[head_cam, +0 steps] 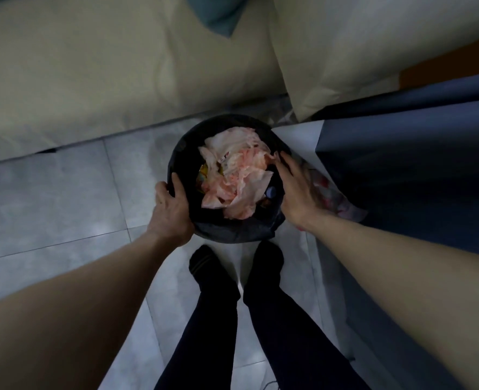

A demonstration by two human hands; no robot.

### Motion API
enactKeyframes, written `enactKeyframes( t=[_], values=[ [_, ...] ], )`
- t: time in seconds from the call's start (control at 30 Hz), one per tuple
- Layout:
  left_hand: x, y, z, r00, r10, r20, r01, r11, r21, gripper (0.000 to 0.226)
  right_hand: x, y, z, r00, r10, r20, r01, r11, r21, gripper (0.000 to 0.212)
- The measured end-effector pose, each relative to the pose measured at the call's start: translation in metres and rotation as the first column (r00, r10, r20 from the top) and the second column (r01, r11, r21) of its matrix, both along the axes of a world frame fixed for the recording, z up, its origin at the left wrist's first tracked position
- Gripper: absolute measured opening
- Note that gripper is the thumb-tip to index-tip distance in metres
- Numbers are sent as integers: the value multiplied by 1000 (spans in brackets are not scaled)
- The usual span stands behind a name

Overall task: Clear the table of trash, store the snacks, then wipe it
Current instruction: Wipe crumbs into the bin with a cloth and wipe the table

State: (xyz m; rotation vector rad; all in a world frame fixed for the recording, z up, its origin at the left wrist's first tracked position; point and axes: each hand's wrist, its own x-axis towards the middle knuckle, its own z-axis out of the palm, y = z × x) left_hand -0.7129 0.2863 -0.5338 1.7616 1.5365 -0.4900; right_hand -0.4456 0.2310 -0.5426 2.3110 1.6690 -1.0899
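Sofa: beige-covered, set along the floor's far edge.
Floor: grey tiles, on which the bin is stood between the sofa and a blue cover at the right.
Bin: black-lined and filled with trash.
Trash: crumpled, pink-stained tissues, heaped inside the bin.
Left hand: the bin's left rim is gripped, thumb inside.
Right hand: laid on the right rim with fingers nearly straight; nothing is clasped.

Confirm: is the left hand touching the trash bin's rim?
Touching. The head view shows the left hand gripping the trash bin at its left rim, with the thumb hooked over the edge and no gap visible.
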Motion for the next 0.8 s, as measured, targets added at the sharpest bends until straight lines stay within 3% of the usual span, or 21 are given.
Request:
enactKeyframes(
  t=[0.13,0.3,0.43,0.8],
  values=[
    [2,8,16,999,-25,-39,23,998,-61,103,-8,4,11,999,36,2,-36,998,-60,93],
    [12,31,64,990,-133,-40,131,990,-55,100,-21,14,49,999,5,-39,-7,999,-38,78],
    [26,49,123,982,-187,-29,187,982,1,91,-32,22,108,992,-50,-119,44,998,-52,71],
    [35,63,310,927,-367,-77,375,903,209,72,-30,22,301,999,-48,16,49,998,-31,75]
  ],
)
